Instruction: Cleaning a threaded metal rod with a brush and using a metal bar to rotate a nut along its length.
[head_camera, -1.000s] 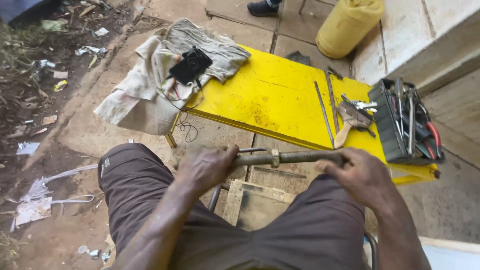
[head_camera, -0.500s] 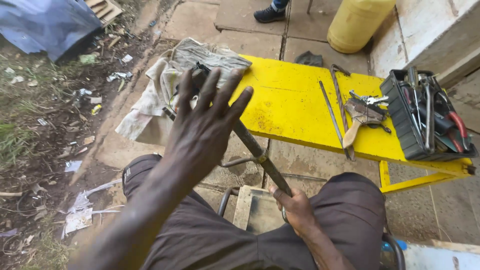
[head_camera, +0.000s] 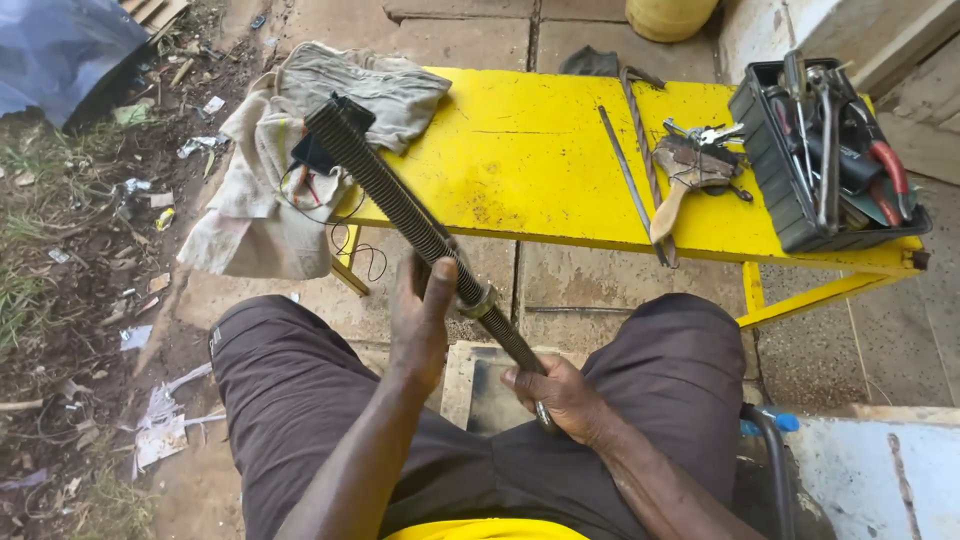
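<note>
A long, dark, ribbed metal rod (head_camera: 420, 225) ran diagonally through the middle of the frame, its blunt upper end up near the upper left, its lower end down at centre. It looked like a coiled or threaded shaft, greyish and worn, with a pale collar partway along. It was held tilted in the air, above the lap and in front of the bench.
</note>
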